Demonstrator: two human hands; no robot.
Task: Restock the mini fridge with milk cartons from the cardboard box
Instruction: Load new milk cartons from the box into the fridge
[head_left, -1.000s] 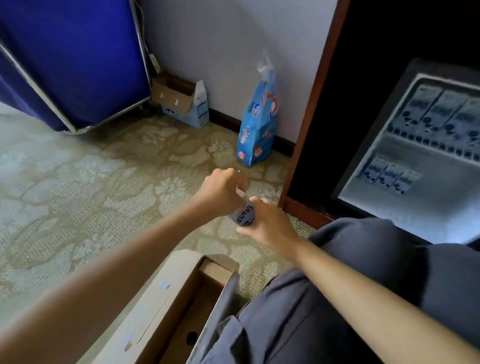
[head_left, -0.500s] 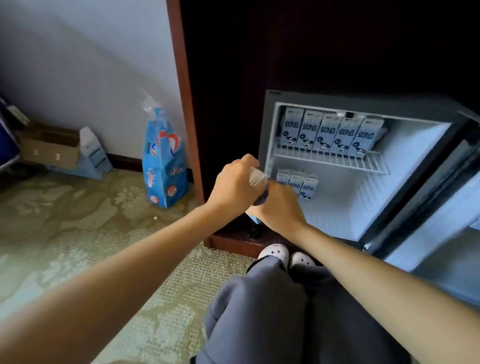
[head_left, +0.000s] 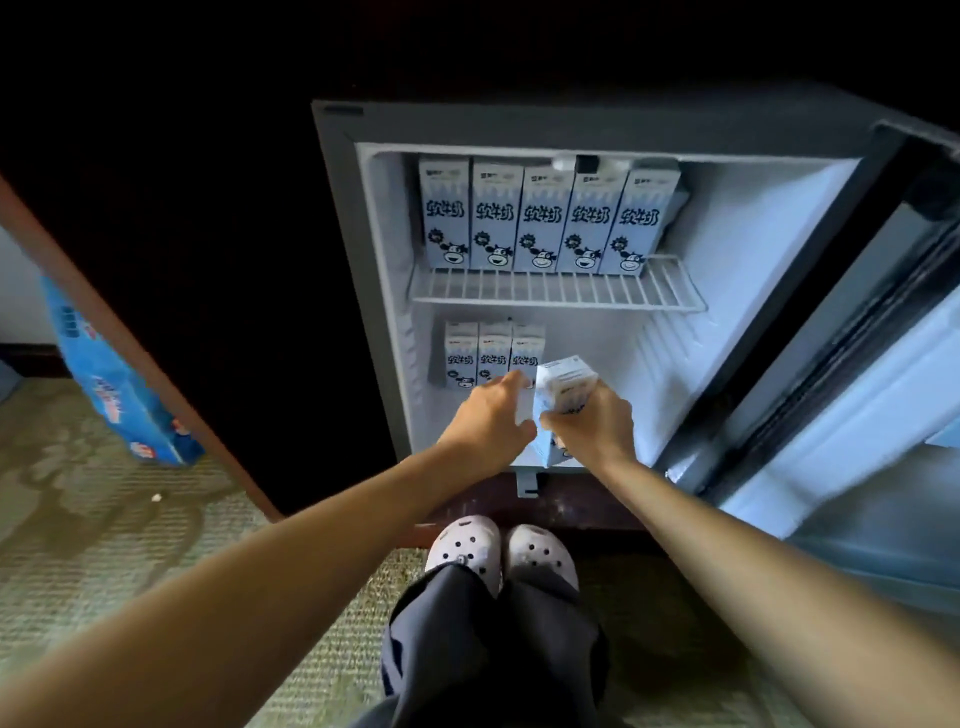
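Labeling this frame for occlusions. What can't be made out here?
- Head view: lower part of the held carton, covered by the right hand and left hand.
- Third lower-shelf carton, partly behind the hands.
- Cardboard box: out of frame.
- Blue bag: print blurred, top hidden by the cabinet edge.
- Fridge door: cut off at the right edge.

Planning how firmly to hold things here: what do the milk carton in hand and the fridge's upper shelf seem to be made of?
The carton in the right hand looks like matte printed paperboard: flat faces, sharp folded edges. The shelf looks like white-coated metal wire, judging by its thin parallel rods and front rail; the coating type can't be told.
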